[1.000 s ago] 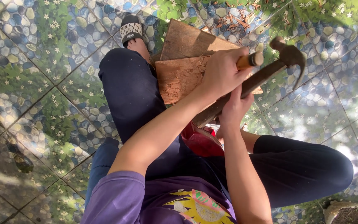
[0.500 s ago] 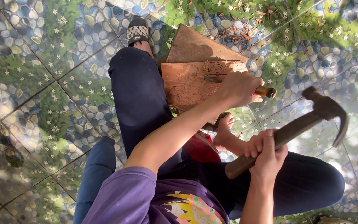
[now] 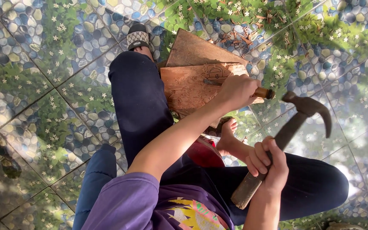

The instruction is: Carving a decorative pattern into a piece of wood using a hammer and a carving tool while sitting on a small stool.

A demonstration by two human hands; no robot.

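My left hand is closed around a chisel with a wooden handle. The chisel's blade rests on a carved wooden board, next to a drawn outline. My right hand grips the wooden handle of a claw hammer. The hammer's dark metal head hangs a short way right of the chisel's butt end, not touching it. The board leans against my leg in dark blue trousers. A second board lies under it.
The floor is tiled with a pebble and green-leaf pattern. A foot in a black sandal sits beyond the boards. My bare foot lies below the board beside a red object. Dry twigs lie past the boards.
The hammer head was at the chisel's end one second ago, then swung back to the right. Now it sits closer to the chisel again. My left hand stays on the chisel.
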